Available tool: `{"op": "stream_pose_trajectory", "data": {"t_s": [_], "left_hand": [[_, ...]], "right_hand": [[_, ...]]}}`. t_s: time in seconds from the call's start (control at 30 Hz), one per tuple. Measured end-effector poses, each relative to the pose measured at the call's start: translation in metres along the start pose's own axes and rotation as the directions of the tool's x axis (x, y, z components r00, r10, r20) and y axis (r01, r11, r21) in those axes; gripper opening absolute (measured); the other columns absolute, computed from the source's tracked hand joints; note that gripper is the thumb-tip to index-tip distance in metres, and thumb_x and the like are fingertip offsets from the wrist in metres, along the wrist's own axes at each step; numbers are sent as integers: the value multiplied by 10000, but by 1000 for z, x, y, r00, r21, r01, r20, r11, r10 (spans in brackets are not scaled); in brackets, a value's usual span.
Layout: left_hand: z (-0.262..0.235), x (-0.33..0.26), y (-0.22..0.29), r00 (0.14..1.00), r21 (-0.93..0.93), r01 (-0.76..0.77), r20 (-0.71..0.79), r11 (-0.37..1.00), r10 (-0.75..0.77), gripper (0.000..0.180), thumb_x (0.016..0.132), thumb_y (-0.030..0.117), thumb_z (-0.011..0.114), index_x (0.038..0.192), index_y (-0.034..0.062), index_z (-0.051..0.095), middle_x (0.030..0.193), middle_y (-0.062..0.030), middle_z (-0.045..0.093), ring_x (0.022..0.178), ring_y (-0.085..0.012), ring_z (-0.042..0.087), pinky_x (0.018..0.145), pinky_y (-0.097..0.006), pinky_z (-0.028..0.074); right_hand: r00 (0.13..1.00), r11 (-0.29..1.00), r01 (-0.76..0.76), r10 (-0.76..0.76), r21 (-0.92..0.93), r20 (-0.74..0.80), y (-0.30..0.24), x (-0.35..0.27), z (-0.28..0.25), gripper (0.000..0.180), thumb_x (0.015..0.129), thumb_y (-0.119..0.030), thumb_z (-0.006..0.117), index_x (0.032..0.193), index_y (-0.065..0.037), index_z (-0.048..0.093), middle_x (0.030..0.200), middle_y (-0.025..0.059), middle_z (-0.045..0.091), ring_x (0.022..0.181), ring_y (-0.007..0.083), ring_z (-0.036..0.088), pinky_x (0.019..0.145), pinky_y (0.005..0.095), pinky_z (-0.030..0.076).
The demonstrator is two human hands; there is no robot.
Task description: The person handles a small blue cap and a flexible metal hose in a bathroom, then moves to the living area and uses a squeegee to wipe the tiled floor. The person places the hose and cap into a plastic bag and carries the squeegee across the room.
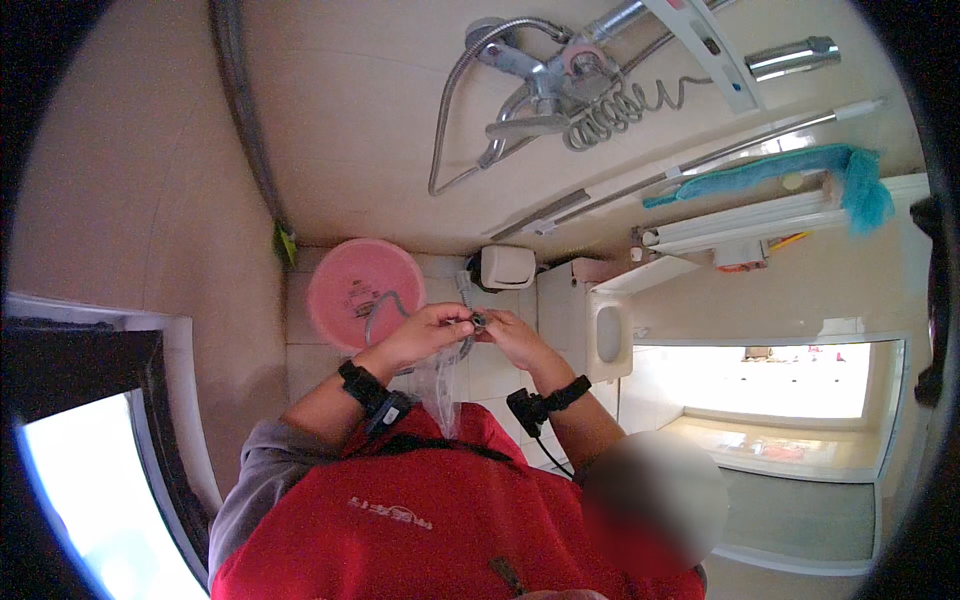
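Note:
In front of my chest, my left hand (pixel 440 328) and my right hand (pixel 512 340) meet around a small round grey hose fitting (pixel 479 322). Both have their fingers closed on it from either side. A grey flexible hose (pixel 371 318) loops out to the left of my left hand, over the edge of the pink basin. Just beyond the fingers a ribbed grey hose piece (pixel 464 286) sticks up. Beneath my left hand hangs a see-through plastic bag (pixel 437 392); how it is held is hidden.
A pink round basin (pixel 338 283) stands on the tiled floor, beside a white-lidded bin (pixel 507 268). On the far wall are a shower mixer (pixel 548 80) with hoses, poles, and a teal mesh cloth (pixel 775 170). A window (pixel 790 385) lies to the right.

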State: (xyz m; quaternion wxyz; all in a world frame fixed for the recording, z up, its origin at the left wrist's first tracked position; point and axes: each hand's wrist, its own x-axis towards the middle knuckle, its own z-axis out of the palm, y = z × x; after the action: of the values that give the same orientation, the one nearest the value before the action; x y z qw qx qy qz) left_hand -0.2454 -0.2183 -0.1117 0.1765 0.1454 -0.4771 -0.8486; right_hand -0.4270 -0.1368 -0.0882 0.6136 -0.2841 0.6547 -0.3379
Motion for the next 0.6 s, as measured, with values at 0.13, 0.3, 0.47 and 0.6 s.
{"op": "stream_pose_trajectory", "data": {"t_s": [0.13, 0.3, 0.47, 0.6], "left_hand": [[11, 4, 7, 997, 163, 28, 73, 986, -40, 276, 914, 261, 557, 1087, 45, 564, 1030, 15, 571, 943, -94, 499, 840, -252, 420], [40, 13, 5, 996, 83, -66, 67, 994, 61, 199, 923, 266, 552, 921, 68, 574, 824, 73, 486, 793, -44, 436, 696, -208, 383], [79, 16, 3, 999, 226, -48, 22, 973, 45, 188, 920, 279, 554, 897, 94, 572, 730, 87, 464, 621, -27, 394, 531, -194, 331], [113, 14, 7, 986, 349, -95, -98, 932, 137, 249, 936, 335, 508, 922, 92, 559, 769, 58, 575, 573, -19, 379, 492, -183, 303]], "right_hand": [[981, 988, 139, -147, 67, 127, 14, -2, -7, 266, 905, -207, 502, 1083, -38, 604, 1024, 17, 607, 887, 139, 561, 772, 276, 464], [974, 864, 162, -217, 477, 62, 4, -20, -17, 241, 905, -244, 536, 1074, -81, 591, 973, 9, 607, 898, 143, 553, 795, 294, 442], [918, 825, 364, -397, 432, -15, -3, -59, -41, 267, 924, -194, 509, 1150, -54, 532, 950, 46, 603, 928, 165, 568, 837, 324, 452], [868, 744, 467, -490, 477, -85, 6, -97, -85, 252, 937, -158, 470, 1151, -38, 526, 971, 90, 604, 944, 185, 580, 855, 338, 455]]}}
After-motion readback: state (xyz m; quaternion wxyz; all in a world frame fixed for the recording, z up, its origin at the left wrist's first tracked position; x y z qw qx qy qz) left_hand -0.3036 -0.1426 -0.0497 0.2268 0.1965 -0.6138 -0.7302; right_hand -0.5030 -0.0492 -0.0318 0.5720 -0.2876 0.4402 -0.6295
